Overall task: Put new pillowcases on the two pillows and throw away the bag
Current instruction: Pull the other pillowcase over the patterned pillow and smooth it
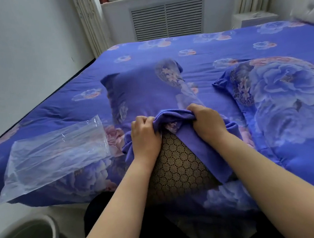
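Gripping pillowcase (149, 92) hem | left hand (144, 134), right hand (207, 122) fists clamped | forearms extended

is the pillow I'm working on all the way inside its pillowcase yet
Not yet. The near end of the dark mesh pillow still sticks out of the blue pillowcase, whose opening both hands, left and right, grip.

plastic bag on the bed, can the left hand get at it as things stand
Probably yes. The plastic bag lies flat on the bed just beside the left hand with nothing between them, but that hand would first have to drop its grip on the pillowcase.
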A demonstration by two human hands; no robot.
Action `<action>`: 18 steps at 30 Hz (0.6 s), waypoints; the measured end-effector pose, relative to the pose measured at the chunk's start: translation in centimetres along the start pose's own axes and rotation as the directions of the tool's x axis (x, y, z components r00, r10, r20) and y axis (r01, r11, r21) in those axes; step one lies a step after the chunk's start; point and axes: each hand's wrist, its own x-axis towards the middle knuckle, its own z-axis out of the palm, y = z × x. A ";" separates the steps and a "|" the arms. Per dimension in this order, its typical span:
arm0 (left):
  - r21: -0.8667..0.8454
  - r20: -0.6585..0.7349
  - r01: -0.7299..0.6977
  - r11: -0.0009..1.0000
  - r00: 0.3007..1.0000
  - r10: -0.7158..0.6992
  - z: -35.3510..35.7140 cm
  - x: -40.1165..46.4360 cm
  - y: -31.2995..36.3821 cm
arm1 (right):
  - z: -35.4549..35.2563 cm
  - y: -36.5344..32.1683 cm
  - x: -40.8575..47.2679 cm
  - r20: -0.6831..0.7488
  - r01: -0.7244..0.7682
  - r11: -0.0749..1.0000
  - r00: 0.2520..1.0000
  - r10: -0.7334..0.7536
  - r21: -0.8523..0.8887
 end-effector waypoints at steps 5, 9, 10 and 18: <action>-0.152 -0.094 0.192 0.970 0.974 -0.208 -2.0 1.8 2.4 | -1.2 -2.8 1.6 -0.036 0.004 0.999 0.999 -0.002 0.041; -0.292 -0.145 0.170 0.941 0.965 -0.219 -4.3 5.6 4.7 | -4.1 -4.9 2.7 -0.121 -0.010 0.988 0.992 0.029 0.154; -0.302 -0.152 0.140 0.943 0.969 -0.193 -4.8 6.4 5.0 | -4.6 -5.0 3.2 -0.115 -0.027 0.979 0.992 0.051 0.203; -0.403 0.606 0.352 0.845 0.795 -0.042 -5.2 4.4 2.9 | -5.7 -1.5 1.3 0.713 -0.015 0.994 0.698 -0.069 0.111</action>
